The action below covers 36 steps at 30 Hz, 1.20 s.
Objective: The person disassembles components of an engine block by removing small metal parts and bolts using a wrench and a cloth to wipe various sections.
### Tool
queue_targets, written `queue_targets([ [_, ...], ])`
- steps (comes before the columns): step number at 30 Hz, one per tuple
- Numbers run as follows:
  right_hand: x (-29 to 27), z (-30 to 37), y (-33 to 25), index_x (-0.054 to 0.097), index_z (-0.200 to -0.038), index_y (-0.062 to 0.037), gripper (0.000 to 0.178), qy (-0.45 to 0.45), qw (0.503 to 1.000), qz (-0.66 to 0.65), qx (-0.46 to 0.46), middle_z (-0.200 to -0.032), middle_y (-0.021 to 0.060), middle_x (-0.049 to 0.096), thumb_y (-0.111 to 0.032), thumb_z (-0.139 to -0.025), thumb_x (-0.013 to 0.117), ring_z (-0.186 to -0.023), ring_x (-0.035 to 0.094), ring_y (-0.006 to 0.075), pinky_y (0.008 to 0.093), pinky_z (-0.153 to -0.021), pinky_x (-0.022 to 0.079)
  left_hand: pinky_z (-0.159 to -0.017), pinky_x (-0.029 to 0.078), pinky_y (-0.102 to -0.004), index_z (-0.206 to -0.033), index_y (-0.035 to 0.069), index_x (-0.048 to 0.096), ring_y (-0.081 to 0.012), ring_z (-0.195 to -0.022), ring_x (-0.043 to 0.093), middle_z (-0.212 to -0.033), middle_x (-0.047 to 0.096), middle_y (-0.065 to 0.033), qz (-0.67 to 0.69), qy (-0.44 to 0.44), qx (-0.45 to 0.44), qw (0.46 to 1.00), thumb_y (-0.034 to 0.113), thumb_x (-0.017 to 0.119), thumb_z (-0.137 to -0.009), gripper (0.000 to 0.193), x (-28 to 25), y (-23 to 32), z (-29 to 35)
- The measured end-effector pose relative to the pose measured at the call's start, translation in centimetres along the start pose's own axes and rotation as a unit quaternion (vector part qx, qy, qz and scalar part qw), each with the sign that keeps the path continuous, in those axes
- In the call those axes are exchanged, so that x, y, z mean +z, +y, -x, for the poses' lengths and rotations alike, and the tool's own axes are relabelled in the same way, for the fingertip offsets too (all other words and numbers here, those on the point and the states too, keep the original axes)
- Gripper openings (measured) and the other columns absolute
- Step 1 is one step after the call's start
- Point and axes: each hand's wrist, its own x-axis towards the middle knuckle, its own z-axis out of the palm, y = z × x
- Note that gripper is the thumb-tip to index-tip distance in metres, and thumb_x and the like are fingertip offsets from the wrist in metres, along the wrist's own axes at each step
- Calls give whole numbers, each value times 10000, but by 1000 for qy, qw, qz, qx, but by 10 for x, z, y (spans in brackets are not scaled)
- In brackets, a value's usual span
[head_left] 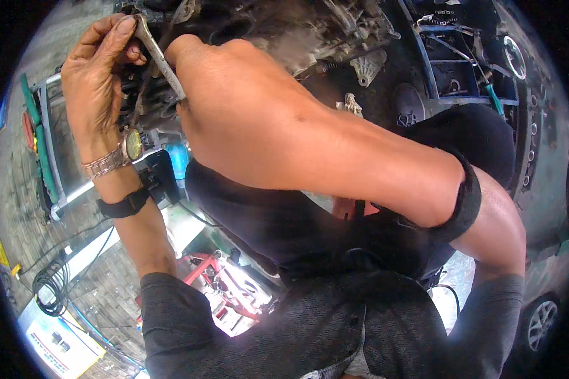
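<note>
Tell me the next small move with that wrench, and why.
Probably a short swing of the wrench handle with the right hand, the left hand steadying its upper end. Both hands already grip it, and its lower end seems seated on the dark engine part, though the fitting itself is hidden.

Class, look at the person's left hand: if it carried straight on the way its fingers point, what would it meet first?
Probably the dark engine block; the left hand already touches the metal wrench. Depth is unclear.
</note>
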Motion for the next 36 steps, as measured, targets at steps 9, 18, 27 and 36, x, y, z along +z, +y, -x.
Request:
queue_targets([
  [9,-8,-3,12,597,-858,75,249,73,996,31,-43,-795,273,620,-82,-666,617,-780,631,392,421,-709,513,-555,480,-218,-922,-36,629,-104,-603,568,-769,631,-67,10,6,-4,1000,93,706,-772,212,-5,-4,-5],
  [18,-78,-2,-2,621,-815,53,204,94,994,5,-48,-774,252,625,-85,-665,613,-761,636,371,407,-689,517,-565,504,-238,-927,-32,626,-118,-614,588,-792,638,-84,-11,26,6,1000,96,710,-768,221,-4,-5,-6],
  [27,-82,5,-5,645,-772,31,165,17,997,-3,-72,-753,230,629,-88,-664,609,-743,642,351,393,-669,521,-689,463,-244,-989,-32,581,-130,-740,564,-854,603,-62,-29,20,-67,997,106,641,-831,218,-37,-11,-10],
  [36,-38,13,2,669,-729,10,137,-71,994,-6,-84,-732,208,634,-91,-662,605,-724,648,330,379,-650,525,-654,441,-200,-981,-13,590,-96,-718,553,-847,607,-35,-37,27,4,999,107,652,-824,207,-6,-3,-2],
])
